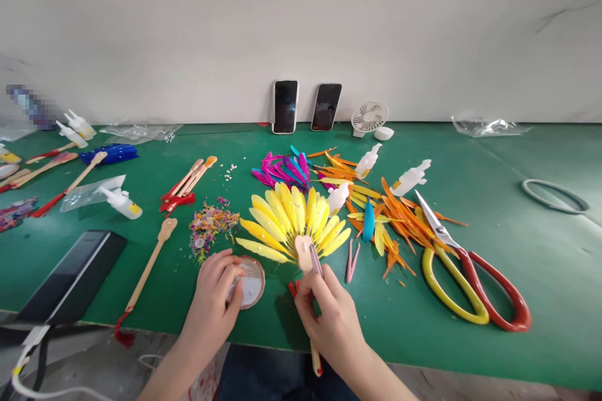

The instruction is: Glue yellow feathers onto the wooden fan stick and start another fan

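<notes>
A fan of yellow feathers (292, 216) spreads from a wooden handle (303, 250) near the front of the green table. My right hand (329, 310) is closed on pink tweezers (316, 260), their tip close to the handle's head; the handle's lower end shows below this hand. My left hand (219, 291) rests over the left side of a small round dish (253, 282) with pale contents, fingers curled at its rim; whether they pinch anything is too small to tell. Colourful trimmings (214, 225) lie behind my left hand. A second pair of pink tweezers (352, 260) lies right of the fan.
Scissors (463, 263) lie at right beside orange feathers (399, 219). Glue bottles (367, 160), purple feathers (282, 170) and two phones (285, 106) stand or lie behind. At left are a wooden stick (153, 260), a black device (73, 276) and blue feathers (110, 154).
</notes>
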A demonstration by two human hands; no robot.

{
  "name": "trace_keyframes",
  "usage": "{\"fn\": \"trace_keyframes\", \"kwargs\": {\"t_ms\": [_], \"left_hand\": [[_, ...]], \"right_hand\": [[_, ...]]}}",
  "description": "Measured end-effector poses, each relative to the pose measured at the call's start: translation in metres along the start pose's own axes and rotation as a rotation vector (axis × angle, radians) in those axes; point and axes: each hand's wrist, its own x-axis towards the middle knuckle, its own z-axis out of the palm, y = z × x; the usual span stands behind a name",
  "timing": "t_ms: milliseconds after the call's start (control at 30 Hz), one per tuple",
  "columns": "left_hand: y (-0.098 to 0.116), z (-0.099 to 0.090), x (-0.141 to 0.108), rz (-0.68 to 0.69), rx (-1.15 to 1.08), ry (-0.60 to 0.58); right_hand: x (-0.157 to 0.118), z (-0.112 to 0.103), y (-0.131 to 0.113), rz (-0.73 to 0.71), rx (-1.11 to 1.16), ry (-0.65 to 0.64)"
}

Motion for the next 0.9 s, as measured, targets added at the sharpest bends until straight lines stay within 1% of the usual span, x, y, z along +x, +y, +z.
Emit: {"fn": "trace_keyframes", "kwargs": {"t_ms": [200,267,333,433,533,600,667,700,800,900], "left_hand": [[0.002,-0.001,0.001,-0.003,-0.080,0.015],[0.005,-0.004,0.002,-0.031,-0.137,0.018],[0.009,-0.007,0.005,-0.097,-0.227,0.015],[0.020,-0.013,0.010,-0.285,-0.502,-0.047],[0.034,-0.016,0.014,-0.494,-0.915,-0.193],[0.043,-0.016,0.014,-0.583,-1.181,-0.285],[0.049,-0.015,0.012,-0.610,-1.361,-0.348],[0.051,-0.015,0.011,-0.607,-1.402,-0.361],[0.053,-0.015,0.010,-0.570,-1.430,-0.365],[0.052,-0.019,0.013,-0.566,-1.443,-0.374]], "right_hand": [[0.006,-0.001,-0.004,-0.034,0.002,0.009],[0.007,0.000,-0.007,-0.053,-0.002,0.017],[0.009,0.001,-0.011,-0.071,-0.006,0.031],[0.015,0.004,-0.016,-0.092,-0.004,0.053],[0.026,0.007,-0.020,-0.108,-0.010,0.078],[0.036,0.009,-0.022,-0.103,-0.019,0.100],[0.046,0.010,-0.025,-0.090,-0.028,0.115],[0.050,0.011,-0.027,-0.084,-0.032,0.123],[0.061,0.013,-0.031,-0.054,-0.028,0.137],[0.067,0.016,-0.034,-0.021,-0.003,0.116]]}}
